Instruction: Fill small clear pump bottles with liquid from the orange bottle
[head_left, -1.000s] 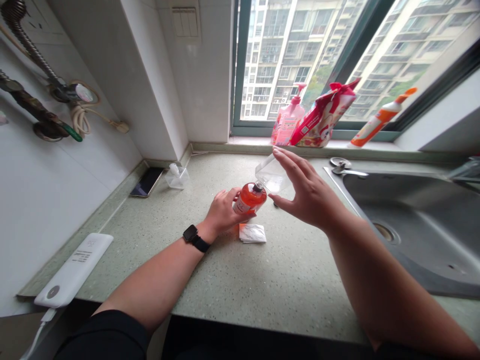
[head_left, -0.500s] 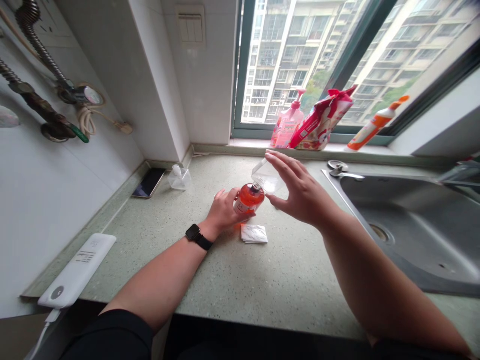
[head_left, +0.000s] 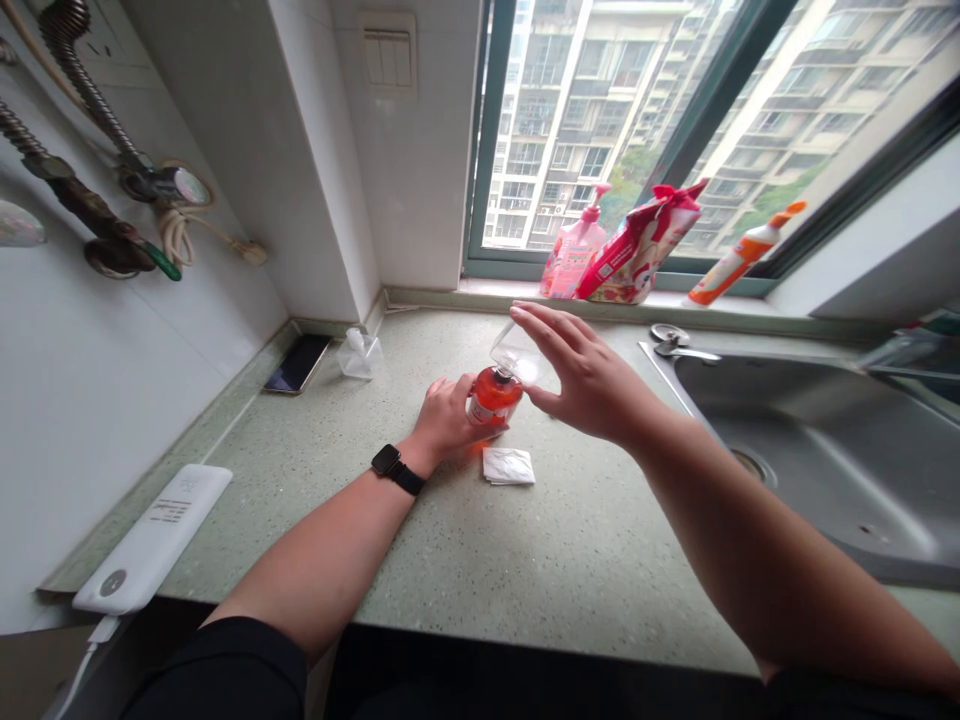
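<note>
Since the earlier frames, our right hand and the clear pouch it holds have drifted slightly left and up in view, and the orange bottle with them; otherwise little has changed. Item one: orange bottle, standing on the green speckled counter near its middle, our left hand wrapped around its lower body, fingers closed on it. Item two: clear pouch, tilted with its lower end at the bottle's neck, pinched between the thumb and outstretched fingers of our right hand; we cannot tell whether anything flows. Item three: black wristwatch on our left wrist. Item four: folded white packet, lying flat on the counter just in front of the bottle. Item five: dark phone and small clear container, at the back left by the wall. Item six: white power bank, at the counter's near left edge. Item seven: steel sink, to the right. Item eight, on the windowsill: pink pump bottle, red refill bag leaning beside it, orange-capped bottle leaning farther right.
</note>
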